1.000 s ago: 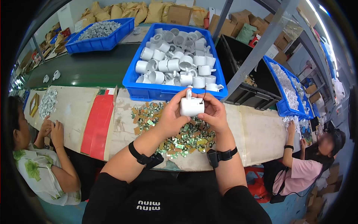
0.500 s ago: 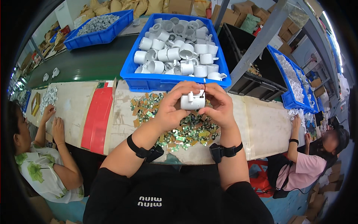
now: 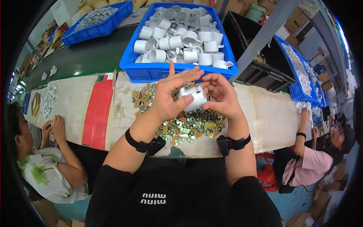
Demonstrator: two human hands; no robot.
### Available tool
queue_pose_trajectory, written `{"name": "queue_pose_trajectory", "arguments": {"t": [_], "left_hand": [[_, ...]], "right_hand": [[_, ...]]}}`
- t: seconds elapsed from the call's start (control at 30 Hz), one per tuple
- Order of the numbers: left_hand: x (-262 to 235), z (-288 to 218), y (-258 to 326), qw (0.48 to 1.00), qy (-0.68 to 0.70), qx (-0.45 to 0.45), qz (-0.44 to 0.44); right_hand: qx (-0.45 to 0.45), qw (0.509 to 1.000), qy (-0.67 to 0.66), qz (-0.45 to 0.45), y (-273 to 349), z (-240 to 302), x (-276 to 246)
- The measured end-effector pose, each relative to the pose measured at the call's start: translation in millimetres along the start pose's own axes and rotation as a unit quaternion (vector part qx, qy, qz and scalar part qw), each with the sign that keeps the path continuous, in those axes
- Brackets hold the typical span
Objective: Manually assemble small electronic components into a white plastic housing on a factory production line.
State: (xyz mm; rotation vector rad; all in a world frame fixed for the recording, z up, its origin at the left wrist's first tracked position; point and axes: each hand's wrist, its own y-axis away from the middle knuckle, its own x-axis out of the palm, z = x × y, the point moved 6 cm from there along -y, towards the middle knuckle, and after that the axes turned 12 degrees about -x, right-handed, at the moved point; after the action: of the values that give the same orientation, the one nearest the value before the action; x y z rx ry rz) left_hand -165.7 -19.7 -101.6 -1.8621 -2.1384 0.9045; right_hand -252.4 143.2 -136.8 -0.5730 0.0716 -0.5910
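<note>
a white cylindrical plastic part (image 3: 193,97) was held between the left hand (image 3: 169,99), its fingers spread over the top, and the right hand (image 3: 222,95), curled against its side, above a heap of small green-and-gold pieces (image 3: 177,121) on the workbench (image 3: 272,121), before a blue bin (image 3: 151,71) of similar white parts.

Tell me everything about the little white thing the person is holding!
The small white part looks like smooth plastic, round like a short cup, with a greyish flat end turned up toward the camera. It is tilted and held above the pile of gold and green bits on the table. The left hand wraps its left side and the right hand pinches its right side. Its far side is hidden.
</note>
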Motion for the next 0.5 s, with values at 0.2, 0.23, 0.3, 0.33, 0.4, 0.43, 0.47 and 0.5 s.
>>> {"name": "queue_pose_trajectory", "arguments": {"t": [0.2, 0.23, 0.3, 0.33, 0.4, 0.43, 0.47, 0.5], "left_hand": [[17.7, 19.7, 20.2, 0.939, 0.331, -0.085, 0.032], [16.4, 17.7, 19.8, 0.949, 0.304, -0.084, 0.016], [14.1, 13.1, 15.9, 0.961, 0.258, -0.095, -0.023], [11.4, 16.6, 13.7, 0.961, 0.257, -0.096, -0.026], [3.8, 39.6, 10.6, 0.924, 0.332, -0.178, -0.072], [1.6, 42.6, 9.7, 0.924, 0.321, -0.187, -0.085], [1.8, 43.6, 7.5, 0.925, 0.321, -0.186, -0.086], [1.9, 47.1, 5.6, 0.929, 0.284, -0.210, -0.112]], "right_hand": [[0.001, 0.988, -0.145, -0.048, -5.4, -15.2, 25.7], [0.017, 0.996, -0.089, -0.022, -3.9, -16.3, 22.7], [0.034, 0.999, -0.032, 0.007, -1.6, -12.6, 11.3], [0.108, 0.993, 0.044, -0.005, 1.9, -16.1, -0.5], [0.180, 0.976, 0.119, -0.012, 6.0, -20.3, -10.8], [0.139, 0.951, 0.272, 0.054, 2.9, -13.0, -9.4], [0.092, 0.897, 0.417, 0.117, 0.4, -7.3, -5.8], [0.072, 0.891, 0.427, 0.134, 3.1, -13.5, -6.0]]}}
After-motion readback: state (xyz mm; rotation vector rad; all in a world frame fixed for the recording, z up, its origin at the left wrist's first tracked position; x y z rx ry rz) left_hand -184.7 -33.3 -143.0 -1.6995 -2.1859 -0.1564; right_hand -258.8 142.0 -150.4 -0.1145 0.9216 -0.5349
